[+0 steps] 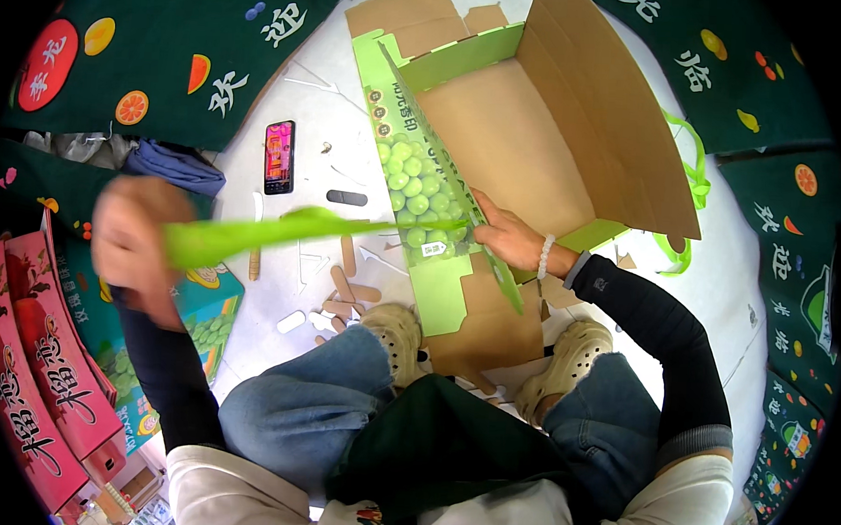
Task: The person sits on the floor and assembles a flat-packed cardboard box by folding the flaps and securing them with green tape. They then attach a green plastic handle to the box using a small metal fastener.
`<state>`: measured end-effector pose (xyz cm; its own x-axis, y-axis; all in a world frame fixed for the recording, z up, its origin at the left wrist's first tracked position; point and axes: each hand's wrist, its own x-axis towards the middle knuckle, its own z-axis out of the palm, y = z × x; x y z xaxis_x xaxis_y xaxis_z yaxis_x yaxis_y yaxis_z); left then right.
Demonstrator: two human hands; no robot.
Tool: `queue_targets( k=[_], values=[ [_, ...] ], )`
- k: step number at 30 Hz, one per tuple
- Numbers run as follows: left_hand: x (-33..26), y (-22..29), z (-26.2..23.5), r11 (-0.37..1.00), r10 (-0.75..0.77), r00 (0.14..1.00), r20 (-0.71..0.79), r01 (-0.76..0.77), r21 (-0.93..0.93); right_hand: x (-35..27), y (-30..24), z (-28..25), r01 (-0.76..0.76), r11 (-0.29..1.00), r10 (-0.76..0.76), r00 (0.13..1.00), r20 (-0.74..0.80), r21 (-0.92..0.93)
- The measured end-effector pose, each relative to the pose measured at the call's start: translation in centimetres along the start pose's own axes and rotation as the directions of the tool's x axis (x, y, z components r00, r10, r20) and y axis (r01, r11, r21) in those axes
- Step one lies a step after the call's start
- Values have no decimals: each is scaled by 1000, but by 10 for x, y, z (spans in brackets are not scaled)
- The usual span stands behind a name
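left hand [138, 241] super blurry, gripping a green ribbon strap [281, 230] pulled out sideways, right hand [508, 236] pressed on the green grape-print carton [501, 144], ribbon's far end hidden there

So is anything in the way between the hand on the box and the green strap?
No. The right hand rests on the box wall exactly where the green strap ends, touching it. The left hand, blurred, grips the strap's other end.
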<state>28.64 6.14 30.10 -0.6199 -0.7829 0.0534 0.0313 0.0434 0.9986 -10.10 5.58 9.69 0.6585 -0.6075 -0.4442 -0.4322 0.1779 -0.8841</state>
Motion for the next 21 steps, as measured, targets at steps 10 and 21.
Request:
queue_targets(
  k=[10,21],
  values=[
    [-92,-8,-150,594,169,388,-906,-774,-221,6,7,-10,84,996,-84,993,89,6],
    [-206,-77,-181,961,3,-104,-995,-276,32,-44,13,-76,5,999,-10,984,175,32]
  ],
)
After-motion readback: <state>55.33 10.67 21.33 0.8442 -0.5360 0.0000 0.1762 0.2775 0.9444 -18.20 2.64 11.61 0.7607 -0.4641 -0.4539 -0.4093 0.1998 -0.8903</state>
